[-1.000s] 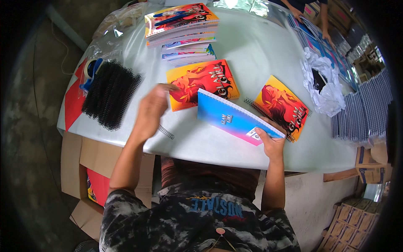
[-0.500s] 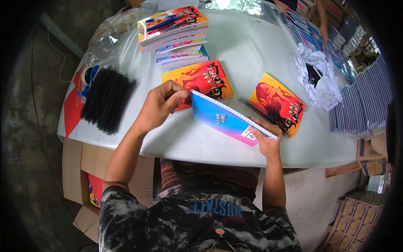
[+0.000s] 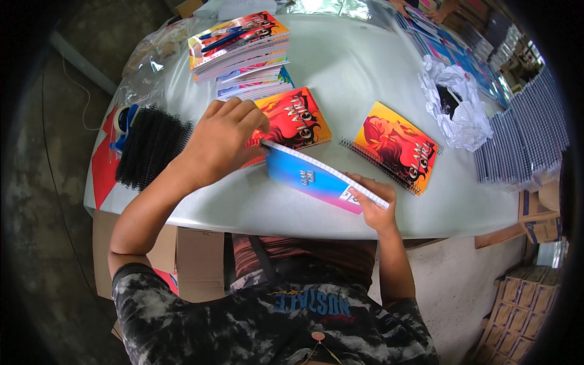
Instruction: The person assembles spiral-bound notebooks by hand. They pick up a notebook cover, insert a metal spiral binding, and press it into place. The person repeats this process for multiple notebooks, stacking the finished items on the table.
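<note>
In my right hand [image 3: 378,204] is a notebook [image 3: 307,173] with a blue-to-pink cover, gripped at its right end. It is tilted, its white page edge with a row of marks facing up. My left hand [image 3: 222,143] is at the notebook's left corner, fingers curled and pinched; what they hold there is hidden. Just behind lies a loose red-and-yellow notebook [image 3: 298,118], partly covered by my left hand. To the right lies another red-and-yellow notebook [image 3: 395,146] with a black spiral along its lower-left edge.
A bundle of black spiral coils [image 3: 152,146] lies at left beside a blue tape dispenser [image 3: 125,125]. A notebook stack [image 3: 243,52] with pens on top stands at the back. Crumpled white paper [image 3: 450,106] and stacked spiral-bound notebooks [image 3: 517,146] are at right. Another person's hands [image 3: 441,12] show far right.
My left hand has turned over, its back now upward, and closed in on the notebook's left corner. The notebook and right hand have shifted slightly left in view.
</note>
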Motion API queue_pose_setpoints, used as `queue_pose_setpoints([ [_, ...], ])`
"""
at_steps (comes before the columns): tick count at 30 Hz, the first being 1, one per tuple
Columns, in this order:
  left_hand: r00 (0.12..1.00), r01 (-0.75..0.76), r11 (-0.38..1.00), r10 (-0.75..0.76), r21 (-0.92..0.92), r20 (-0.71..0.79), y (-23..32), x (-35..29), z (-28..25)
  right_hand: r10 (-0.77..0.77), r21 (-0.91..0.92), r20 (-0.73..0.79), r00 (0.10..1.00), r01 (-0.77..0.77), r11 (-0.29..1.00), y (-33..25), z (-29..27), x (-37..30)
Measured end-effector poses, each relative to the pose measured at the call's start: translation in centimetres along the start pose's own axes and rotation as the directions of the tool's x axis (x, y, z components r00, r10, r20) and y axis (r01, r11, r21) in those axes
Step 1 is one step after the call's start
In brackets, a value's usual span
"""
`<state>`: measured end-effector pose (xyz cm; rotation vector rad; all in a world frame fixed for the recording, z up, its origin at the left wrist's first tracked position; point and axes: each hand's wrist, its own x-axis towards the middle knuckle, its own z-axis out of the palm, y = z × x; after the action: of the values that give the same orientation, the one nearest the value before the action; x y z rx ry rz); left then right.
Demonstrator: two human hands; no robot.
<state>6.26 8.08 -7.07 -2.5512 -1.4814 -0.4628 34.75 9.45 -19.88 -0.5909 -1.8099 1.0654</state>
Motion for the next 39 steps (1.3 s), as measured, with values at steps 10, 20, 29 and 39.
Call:
queue_pose_setpoints([
  [10, 0.974, 0.1, 0.987, -0.071, 0.125, -0.217, 1.1, -4.5, 7.6, -0.178, -0.041, -0.053, 0.982, 0.176, 0.983, 0.2, 1.9, -1.0],
  [20, 0.898, 0.078, 0.997, -0.065, 0.012, -0.435, 0.3, -9.1, 15.1, -0.326, -0.112, -0.039, 0.944, 0.32, 0.941, -0.6, 3.7, -0.7],
  [29, 0.73, 0.083, 0.995, -0.103, -0.061, -0.675, 0.2, -6.2, 12.2, -0.378, -0.109, -0.013, 0.926, 0.375, 0.921, -1.0, 3.8, -0.7],
  [39, 0.851, -0.255, 0.966, 0.199, -0.052, -0.486, 2.7, -9.1, 15.7, -0.365, -0.141, -0.063, 0.929, 0.354, 0.925, -0.4, 3.3, -0.7],
])
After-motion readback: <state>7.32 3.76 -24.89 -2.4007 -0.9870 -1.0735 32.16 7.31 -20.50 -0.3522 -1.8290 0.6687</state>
